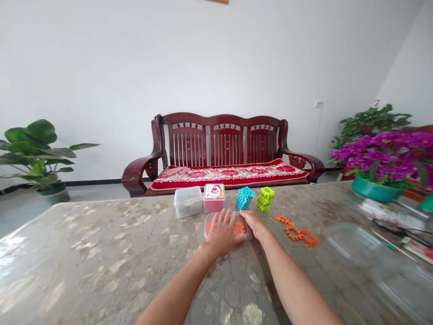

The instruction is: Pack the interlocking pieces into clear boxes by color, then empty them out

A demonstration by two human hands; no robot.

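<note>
A low clear plastic box (209, 222) with orange pieces inside stands on the table in front of me. My left hand (221, 232) lies across its top, fingers spread and stretched out. At the box's right side, my right hand (255, 224) grips the edge near the far corner; part of its fingers is hidden. Just behind stand an uncovered translucent box (188, 202) and a box with pink contents and a printed label (214, 198). A blue stack of toothed pieces (244, 198) and a lime-green stack (265, 199) stand beyond my right hand.
Linked orange toothed pieces (296, 232) lie to the right on the patterned table (111, 262). Farther right are clear plastic lids (353, 243), glasses (399, 228) and purple flowers in a teal pot (377, 190). A wooden bench (225, 119) stands behind the table.
</note>
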